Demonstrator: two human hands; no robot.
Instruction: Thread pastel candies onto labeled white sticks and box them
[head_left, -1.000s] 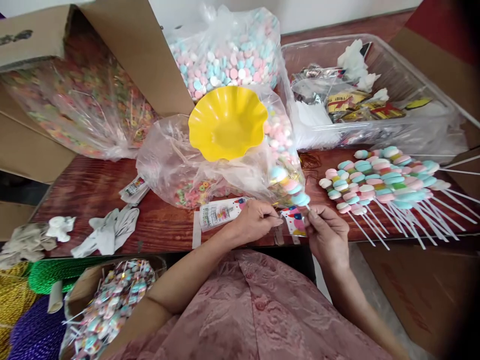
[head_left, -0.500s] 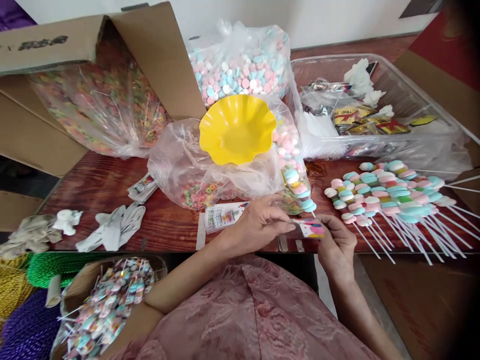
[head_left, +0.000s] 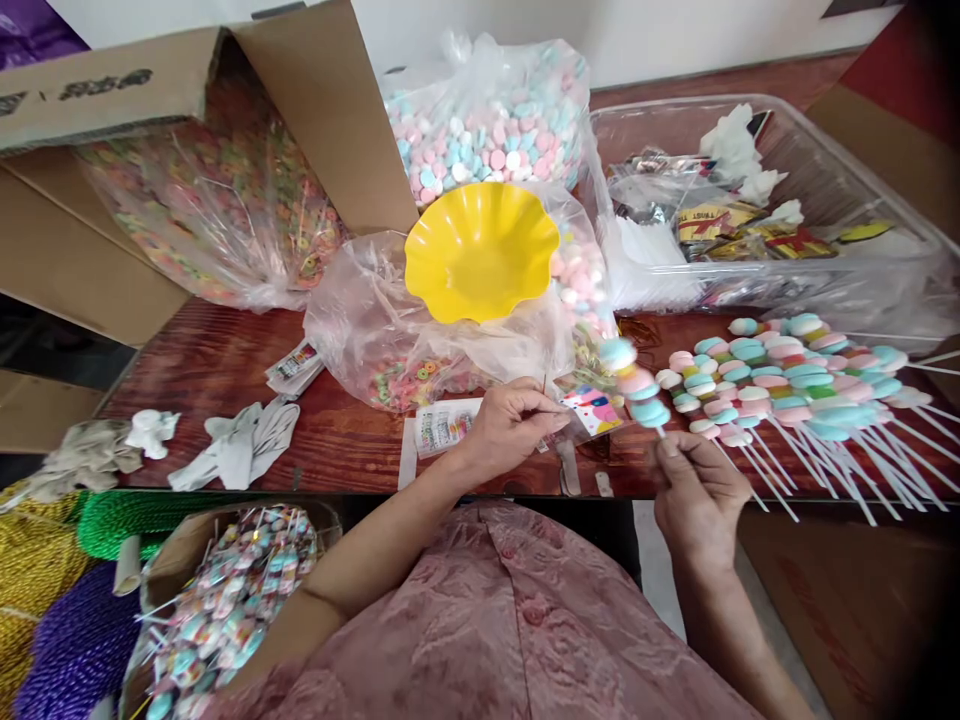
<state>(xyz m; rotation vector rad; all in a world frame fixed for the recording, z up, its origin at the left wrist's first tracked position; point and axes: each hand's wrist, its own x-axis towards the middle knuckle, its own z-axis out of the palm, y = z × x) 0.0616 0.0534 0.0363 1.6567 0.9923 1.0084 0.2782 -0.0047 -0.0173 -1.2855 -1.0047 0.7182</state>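
In the last half second the left hand (head_left: 517, 425) has moved off leftward, taking the printed packet (head_left: 596, 408) with it, and the right hand (head_left: 701, 500) has let go of the packet. That leaves the skewer (head_left: 639, 390) clear of the packet, with no wrapper to be seen on it. Left to right now: the paper strips (head_left: 444, 428) lie on the desk (head_left: 187, 365), just beside the left wrist; the left hand pinches the packet at its fingertips, a thin wire (head_left: 544, 383) standing up by its knuckles. The packet sits between the hands, nearer the left. The skewer tilts up and left from the right hand, whose thumb and fingers close on its stick. The pile (head_left: 780, 375) lies just beyond that hand.
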